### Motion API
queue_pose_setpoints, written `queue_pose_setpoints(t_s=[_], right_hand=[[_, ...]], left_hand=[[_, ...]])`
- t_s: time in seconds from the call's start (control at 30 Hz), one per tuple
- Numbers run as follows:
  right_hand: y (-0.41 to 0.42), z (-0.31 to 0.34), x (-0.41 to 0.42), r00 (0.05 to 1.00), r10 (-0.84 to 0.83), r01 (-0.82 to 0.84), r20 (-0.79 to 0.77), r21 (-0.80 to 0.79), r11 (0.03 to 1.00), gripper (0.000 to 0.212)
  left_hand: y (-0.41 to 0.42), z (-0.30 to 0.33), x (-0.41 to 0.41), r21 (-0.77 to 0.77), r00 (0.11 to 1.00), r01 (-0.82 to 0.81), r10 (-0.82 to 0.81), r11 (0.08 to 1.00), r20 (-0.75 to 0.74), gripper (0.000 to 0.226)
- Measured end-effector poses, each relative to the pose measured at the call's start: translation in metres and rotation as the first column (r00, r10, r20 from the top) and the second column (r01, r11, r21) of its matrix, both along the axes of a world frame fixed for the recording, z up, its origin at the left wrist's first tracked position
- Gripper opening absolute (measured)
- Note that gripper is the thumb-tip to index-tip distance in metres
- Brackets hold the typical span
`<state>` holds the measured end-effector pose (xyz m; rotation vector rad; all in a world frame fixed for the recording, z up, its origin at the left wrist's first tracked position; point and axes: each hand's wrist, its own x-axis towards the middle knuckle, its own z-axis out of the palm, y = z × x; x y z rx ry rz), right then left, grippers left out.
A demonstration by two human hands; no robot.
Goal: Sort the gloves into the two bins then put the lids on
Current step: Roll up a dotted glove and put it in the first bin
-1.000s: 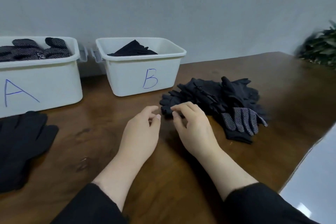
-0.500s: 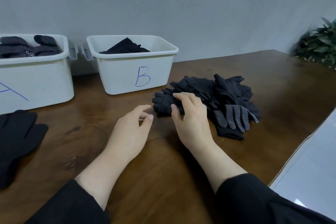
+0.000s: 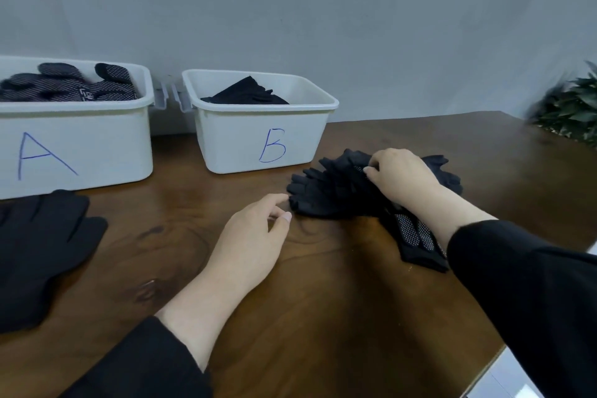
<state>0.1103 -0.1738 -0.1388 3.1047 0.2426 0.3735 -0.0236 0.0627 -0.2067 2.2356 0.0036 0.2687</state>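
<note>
Clearly the sorting step is in hand, and no lid is in view yet. Nearest, the left hand (image 3: 255,236) rests on the table (image 3: 323,317) with loosely curled fingers, holding nothing, just beside the glove pile (image 3: 336,194). The right hand (image 3: 400,178) lies on top of this pile and its fingers pinch a glove, I judge a dotted one. Next it must lift this glove free of the others and choose the bin. Farther back, bin A (image 3: 97,145) holds dotted gloves and bin B (image 3: 245,139) holds plain black ones
</note>
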Motion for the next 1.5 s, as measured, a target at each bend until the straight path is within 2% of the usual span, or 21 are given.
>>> queue_pose_setpoints(t_s=[0.1,0.27,0.33,0.37,0.43,0.5,0.63,0.77,0.87,0.97,1.03,1.1,1.13,1.2,1.27,1.33,1.4,1.5], right_hand=[[-0.002,-0.001,0.000,0.999,0.015,-0.014,-0.046,0.012,1.000,0.030],[-0.004,-0.004,-0.001,0.996,0.014,-0.011,-0.085,0.041,0.999,0.019],[-0.005,-0.001,-0.001,1.000,0.005,-0.002,-0.016,0.163,0.987,0.020],[-0.006,0.005,-0.002,0.999,-0.005,-0.009,0.051,0.279,0.960,0.021],[-0.005,0.022,-0.009,0.975,-0.059,-0.058,0.214,0.499,0.865,0.021],[-0.001,0.046,-0.015,0.955,-0.122,-0.085,0.270,0.644,0.760,0.021],[0.007,0.095,-0.026,0.978,-0.085,-0.111,0.191,0.817,0.565,0.027],[0.028,0.119,-0.052,0.994,0.089,-0.094,0.068,0.936,0.340,0.021],[0.047,0.118,-0.069,0.971,0.234,-0.019,-0.048,0.960,0.280,0.020],[0.071,0.121,-0.087,0.955,0.286,0.006,-0.074,0.973,0.232,0.021],[0.089,0.119,-0.093,0.958,0.282,-0.032,-0.044,0.966,0.258,0.021],[0.111,0.107,-0.100,0.953,0.303,-0.087,-0.020,0.938,0.336,0.022],[0.122,0.097,-0.103,0.937,0.346,-0.095,-0.045,0.921,0.377,0.024],[0.144,0.073,-0.110,0.851,0.490,-0.081,-0.192,0.873,0.481,0.029],[0.158,0.052,-0.116,0.771,0.571,-0.149,-0.283,0.791,0.593,0.031],[0.158,0.038,-0.115,0.806,0.555,-0.345,-0.203,0.601,0.721,0.025],[0.146,0.026,-0.110,0.825,0.537,-0.465,-0.179,0.325,0.823,0.017],[0.124,0.005,-0.101,0.719,0.556,-0.587,-0.417,0.064,0.807,0.027]], left_hand=[[0.001,-0.002,0.001,0.011,1.000,0.012,-0.012,1.000,0.006,0.039],[0.001,-0.003,0.001,0.007,1.000,0.010,-0.010,1.000,0.017,0.039],[0.001,-0.003,0.001,0.005,1.000,0.014,-0.014,1.000,0.021,0.039],[0.001,-0.003,0.001,0.004,1.000,0.018,-0.018,1.000,0.025,0.039],[0.001,-0.003,0.001,-0.003,0.999,0.022,-0.022,1.000,0.033,0.039],[0.001,-0.003,0.000,-0.018,0.999,0.021,-0.020,1.000,0.039,0.039],[0.001,-0.002,0.001,-0.061,0.995,0.001,0.005,0.998,0.103,0.036],[0.004,0.004,-0.002,-0.138,0.985,-0.039,0.062,0.990,0.162,0.040],[0.009,0.010,-0.009,-0.207,0.968,-0.067,0.113,0.976,0.222,0.040],[0.022,0.013,-0.022,-0.270,0.932,-0.115,0.198,0.956,0.303,0.040],[0.035,0.016,-0.032,-0.277,0.907,-0.151,0.245,0.949,0.342,0.039],[0.051,0.017,-0.042,-0.271,0.879,-0.198,0.293,0.942,0.377,0.033],[0.060,0.018,-0.047,-0.264,0.863,-0.223,0.316,0.938,0.394,0.032],[0.078,0.019,-0.058,-0.254,0.836,-0.273,0.360,0.928,0.415,0.032],[0.094,0.018,-0.068,-0.254,0.817,-0.314,0.397,0.915,0.418,0.029],[0.107,0.016,-0.079,-0.236,0.813,-0.344,0.414,0.909,0.409,0.025],[0.116,0.014,-0.088,-0.182,0.840,-0.349,0.393,0.919,0.375,0.023],[0.115,0.012,-0.097,0.031,0.923,-0.254,0.233,0.967,0.306,0.022]])
